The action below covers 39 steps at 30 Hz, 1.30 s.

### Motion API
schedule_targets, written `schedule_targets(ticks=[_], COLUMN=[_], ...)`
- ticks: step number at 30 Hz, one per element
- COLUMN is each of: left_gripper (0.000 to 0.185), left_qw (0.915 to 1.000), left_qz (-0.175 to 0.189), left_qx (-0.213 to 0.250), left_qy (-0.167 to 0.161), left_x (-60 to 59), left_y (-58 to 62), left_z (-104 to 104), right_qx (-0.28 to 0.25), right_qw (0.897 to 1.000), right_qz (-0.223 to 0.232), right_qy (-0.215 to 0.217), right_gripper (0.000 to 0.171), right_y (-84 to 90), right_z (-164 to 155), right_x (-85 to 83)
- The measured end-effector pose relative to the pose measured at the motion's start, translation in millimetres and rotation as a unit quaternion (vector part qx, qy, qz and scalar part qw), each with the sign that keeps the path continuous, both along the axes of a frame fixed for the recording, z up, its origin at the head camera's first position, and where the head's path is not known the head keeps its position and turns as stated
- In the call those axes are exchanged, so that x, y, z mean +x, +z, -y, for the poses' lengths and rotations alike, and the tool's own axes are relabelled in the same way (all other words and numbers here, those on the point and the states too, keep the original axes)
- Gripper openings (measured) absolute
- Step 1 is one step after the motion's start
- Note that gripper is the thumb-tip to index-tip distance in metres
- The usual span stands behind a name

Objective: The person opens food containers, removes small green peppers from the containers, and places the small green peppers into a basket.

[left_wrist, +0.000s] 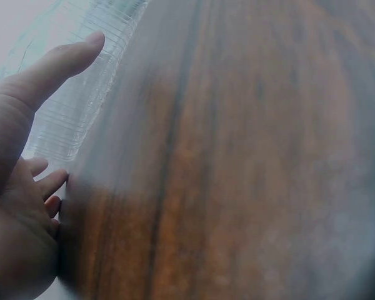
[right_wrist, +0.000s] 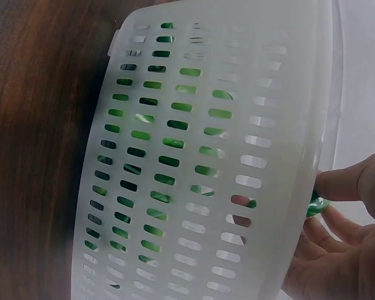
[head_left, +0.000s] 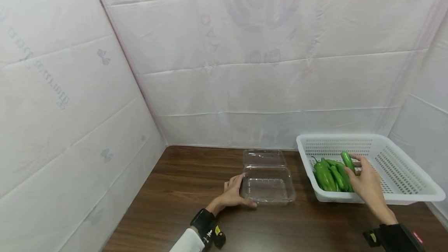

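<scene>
In the head view, my right hand point(head_left: 368, 184) is over the left part of a white basket and pinches a green pepper point(head_left: 347, 159) between thumb and fingers. Several more green peppers point(head_left: 324, 176) lie heaped in that part of the basket, below and left of the hand. A clear plastic clamshell box point(head_left: 268, 196) sits on the table with its lid folded back toward the wall. My left hand point(head_left: 231, 195) rests at the box's left side, thumb by the near corner and fingers along the side. The left wrist view shows its thumb point(left_wrist: 62, 65) stretched out over the box's edge.
The white perforated basket point(head_left: 395, 197) stands at the right of the brown wooden table point(head_left: 182, 189); its side wall point(right_wrist: 194, 150) fills much of the right wrist view. Pale sheeting point(head_left: 217, 88) encloses the table at the back, left and right.
</scene>
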State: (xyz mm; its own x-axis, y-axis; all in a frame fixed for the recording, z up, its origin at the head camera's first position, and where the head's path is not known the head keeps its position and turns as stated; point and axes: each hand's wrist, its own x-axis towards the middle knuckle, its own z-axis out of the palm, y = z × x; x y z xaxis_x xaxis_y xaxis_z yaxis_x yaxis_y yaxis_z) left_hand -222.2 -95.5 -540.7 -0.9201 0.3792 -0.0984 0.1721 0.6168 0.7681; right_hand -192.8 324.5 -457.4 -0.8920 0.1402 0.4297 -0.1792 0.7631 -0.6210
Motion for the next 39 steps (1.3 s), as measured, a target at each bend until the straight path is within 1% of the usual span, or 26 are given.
schedule_targets(ticks=[5,9,17,21,27,31,34,39], left_gripper=[0.118,0.118,0.117,0.117,0.117,0.117,0.117,0.119], left_qw=[1.0000,0.9999,1.0000,1.0000,0.9999,0.9999,1.0000,0.9999], left_qz=[0.001,0.009,0.003,0.002,0.010,0.013,0.008,0.010], left_qx=[-0.003,-0.005,-0.006,-0.007,-0.006,-0.006,-0.004,-0.001], left_qy=[-0.006,-0.007,-0.006,-0.002,0.000,0.000,-0.002,-0.003], left_x=[-0.9,-0.4,-1.8,-2.5,-2.5,-1.9,-2.0,-1.7], left_y=[1.0,1.7,0.7,0.6,-0.8,0.0,0.4,-2.4], left_z=[0.2,0.0,-1.9,-1.4,-0.5,-0.5,-0.4,-0.2], right_qx=[0.013,0.021,0.026,0.027,0.025,0.026,0.030,0.038], right_qw=[1.000,1.000,0.999,0.999,1.000,1.000,0.999,0.999], right_qz=[-0.008,-0.017,-0.034,-0.025,-0.001,0.004,0.003,0.008], right_qy=[-0.001,0.001,0.003,-0.002,-0.008,-0.013,-0.014,-0.009], right_gripper=[0.046,0.045,0.043,0.044,0.043,0.042,0.040,0.040], right_y=[-3.6,-7.3,-10.7,-11.0,-10.8,-11.2,-11.1,-11.7], right_z=[-1.4,-3.1,-6.1,-5.8,-6.8,-8.3,-9.6,-13.0], right_x=[-1.3,-2.6,-4.3,-4.4,-4.2,-3.8,-3.6,-3.9])
